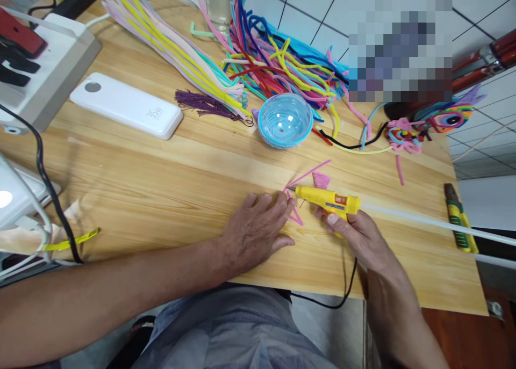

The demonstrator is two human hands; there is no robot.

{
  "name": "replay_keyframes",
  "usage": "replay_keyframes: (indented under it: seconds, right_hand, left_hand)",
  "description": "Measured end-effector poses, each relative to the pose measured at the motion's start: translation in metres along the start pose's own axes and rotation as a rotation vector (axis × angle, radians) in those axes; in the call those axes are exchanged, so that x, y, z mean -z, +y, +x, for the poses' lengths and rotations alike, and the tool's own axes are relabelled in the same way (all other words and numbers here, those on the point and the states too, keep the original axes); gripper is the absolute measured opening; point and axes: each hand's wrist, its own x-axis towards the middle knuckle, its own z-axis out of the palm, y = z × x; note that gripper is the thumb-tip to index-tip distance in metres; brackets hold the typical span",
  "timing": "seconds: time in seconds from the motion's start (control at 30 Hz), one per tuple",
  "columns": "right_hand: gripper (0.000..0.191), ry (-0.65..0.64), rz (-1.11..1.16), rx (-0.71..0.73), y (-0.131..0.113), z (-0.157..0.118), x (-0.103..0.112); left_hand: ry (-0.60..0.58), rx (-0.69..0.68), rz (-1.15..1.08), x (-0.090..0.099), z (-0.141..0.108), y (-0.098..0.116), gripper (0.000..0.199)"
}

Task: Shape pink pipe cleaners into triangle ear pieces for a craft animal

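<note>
My right hand (352,232) is wrapped round a yellow hot glue gun (324,197), its nozzle pointing left. A long translucent glue stick (415,218) sticks out of the gun's back end. The nozzle tip meets or nearly meets a bent pink pipe cleaner (308,174) on the table. My left hand (258,226) lies flat, palm down, its fingertips pressing on the bent pink pipe cleaner and its thumb apart. Just behind the gun is a small pink fringed piece (321,180).
Behind my hands stands a blue glass bowl (285,121), with heaped coloured pipe cleaners (278,63) beyond. A white power bank (126,106) and purple tassel (205,103) lie left of it. Green-and-yellow pliers (459,218) rest at the right edge. Black cable (48,181) crosses the left side.
</note>
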Motion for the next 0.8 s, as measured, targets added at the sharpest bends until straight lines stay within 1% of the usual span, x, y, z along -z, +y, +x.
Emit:
replay_keyframes:
  seconds: [0.23,0.47,0.8]
  right_hand:
    - [0.041,-0.007,0.023,-0.01,0.0033,0.001,0.0007]
    - [0.044,0.013,0.008,-0.008,-0.0002,0.0012,-0.0001]
    - [0.039,0.014,0.01,0.004,-0.0002,0.0013,-0.0007]
  left_hand:
    - [0.005,0.0,0.004,-0.0002,-0.0027,-0.0006,0.078]
    - [-0.014,-0.002,0.0,0.0029,-0.0024,-0.0003,0.074]
    - [0.002,-0.01,0.015,0.0008,-0.0024,-0.0007,0.079]
